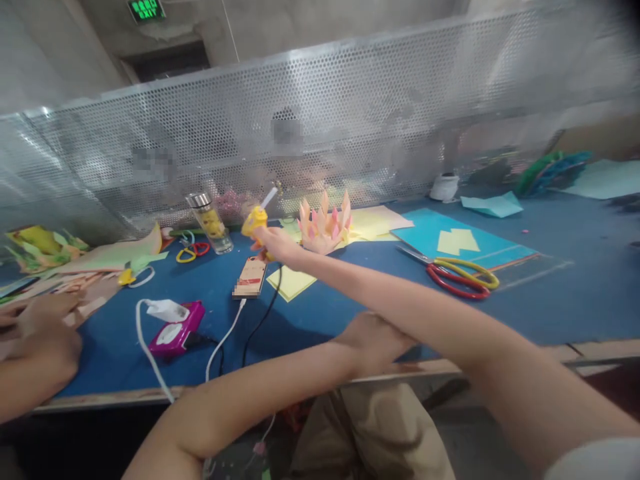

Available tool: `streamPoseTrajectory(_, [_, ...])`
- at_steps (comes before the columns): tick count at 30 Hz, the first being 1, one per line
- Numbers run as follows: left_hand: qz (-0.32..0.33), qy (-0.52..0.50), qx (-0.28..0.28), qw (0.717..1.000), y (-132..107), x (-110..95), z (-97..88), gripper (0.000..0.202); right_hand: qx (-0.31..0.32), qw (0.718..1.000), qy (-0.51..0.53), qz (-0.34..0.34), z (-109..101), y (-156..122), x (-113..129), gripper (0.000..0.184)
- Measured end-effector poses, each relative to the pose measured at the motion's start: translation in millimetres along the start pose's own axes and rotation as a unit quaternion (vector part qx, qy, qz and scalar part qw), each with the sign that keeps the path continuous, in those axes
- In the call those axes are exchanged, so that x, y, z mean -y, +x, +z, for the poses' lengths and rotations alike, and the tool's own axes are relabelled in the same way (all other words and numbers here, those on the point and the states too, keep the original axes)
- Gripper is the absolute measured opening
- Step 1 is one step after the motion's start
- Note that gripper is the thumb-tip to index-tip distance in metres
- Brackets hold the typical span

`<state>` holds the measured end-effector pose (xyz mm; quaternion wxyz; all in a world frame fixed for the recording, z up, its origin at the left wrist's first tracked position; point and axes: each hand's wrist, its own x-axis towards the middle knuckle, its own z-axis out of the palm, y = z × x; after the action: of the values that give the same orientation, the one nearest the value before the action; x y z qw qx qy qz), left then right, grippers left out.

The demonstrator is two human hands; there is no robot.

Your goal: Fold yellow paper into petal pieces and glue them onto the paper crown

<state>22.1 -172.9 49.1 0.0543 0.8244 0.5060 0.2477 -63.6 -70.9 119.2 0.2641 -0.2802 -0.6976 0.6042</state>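
My right hand point(278, 245) reaches over the table and is closed around a yellow glue gun point(256, 219). A pale glue stick point(269, 198) sticks up out of it, and a black cord runs down below. Behind the hand stands a paper crown-like piece point(326, 225) with peach and pink points. My left hand point(373, 341) is by the table's front edge, beneath my right forearm; its fingers are mostly hidden, so its grip does not show. A phone point(250, 276) on a white cable lies just below the glue gun, beside yellow paper point(291, 283).
Large red-and-yellow scissors point(460, 275) lie near blue paper point(425, 233) on the right. A glass bottle point(213, 225), small scissors point(193, 248) and a purple power socket point(177, 330) stand left of centre. Another person's hands point(45, 340) work at far left. A perforated metal screen point(350, 113) backs the table.
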Motion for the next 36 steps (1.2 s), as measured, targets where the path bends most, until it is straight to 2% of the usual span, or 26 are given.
streamPoseTrajectory(3, [0.11, -0.055, 0.074, 0.99, -30, -13, -28.4, 0.026, -0.03, 0.999, 0.01, 0.006, -43, -38, -7, 0.03])
streamPoseTrajectory(4, [0.1, -0.087, 0.078, 0.988, -39, -14, -40.1, 0.025, -0.043, 0.999, 0.014, 0.004, -57, -52, -11, 0.029])
streamPoseTrajectory(6, [0.011, -0.174, 0.053, 0.983, -51, -8, -62.4, 0.019, -0.071, 0.997, 0.019, -0.002, -87, -78, -24, 0.029])
streamPoseTrajectory(8, [-0.142, -0.224, -0.018, 0.964, -58, 6, -78.0, 0.019, -0.106, 0.994, 0.021, -0.002, -115, -100, -39, 0.028])
streamPoseTrajectory(9, [-0.225, -0.236, -0.061, 0.943, -61, 14, -81.6, 0.021, -0.121, 0.992, 0.021, 0.0, -128, -108, -48, 0.028])
streamPoseTrajectory(11, [-0.291, -0.219, -0.102, 0.926, -64, 30, -79.4, 0.02, -0.135, 0.991, 0.02, 0.01, -150, -121, -67, 0.029])
streamPoseTrajectory(14, [-0.332, -0.189, -0.144, 0.913, -65, 47, -57.4, 0.018, -0.145, 0.989, 0.012, 0.03, -170, -131, -95, 0.031])
streamPoseTrajectory(17, [-0.345, -0.157, -0.196, 0.904, -61, 56, -28.6, 0.019, -0.143, 0.989, -0.008, 0.048, -177, -134, -115, 0.029])
streamPoseTrajectory(19, [-0.347, -0.131, -0.25, 0.894, -60, 60, -14.2, 0.041, -0.139, 0.989, -0.026, 0.05, -178, -133, -121, 0.029])
streamPoseTrajectory(21, [-0.346, -0.105, -0.298, 0.883, -61, 60, -6.1, 0.056, -0.133, 0.989, -0.044, 0.047, -176, -133, -121, 0.034])
streamPoseTrajectory(23, [-0.335, -0.056, -0.32, 0.884, -65, 57, -3.0, 0.053, -0.126, 0.989, -0.06, 0.043, -175, -133, -118, 0.041])
streamPoseTrajectory(25, [-0.299, 0.022, -0.291, 0.909, -70, 52, -1.9, 0.042, -0.117, 0.99, -0.073, 0.041, -173, -133, -114, 0.046])
streamPoseTrajectory(27, [-0.261, 0.067, -0.224, 0.937, -73, 46, -0.6, 0.036, -0.105, 0.99, -0.085, 0.039, -170, -133, -111, 0.048])
streamPoseTrajectory(30, [-0.235, 0.092, -0.169, 0.953, -76, 40, 2.8, 0.04, -0.087, 0.99, -0.101, 0.036, -167, -133, -110, 0.05])
streamPoseTrajectory(33, [-0.229, 0.091, -0.215, 0.945, -76, 39, 4.8, 0.048, -0.071, 0.99, -0.115, 0.036, -166, -134, -112, 0.05])
streamPoseTrajectory(36, [-0.198, 0.063, -0.276, 0.939, -77, 38, 4.0, 0.033, -0.059, 0.989, -0.128, 0.035, -166, -133, -113, 0.046])
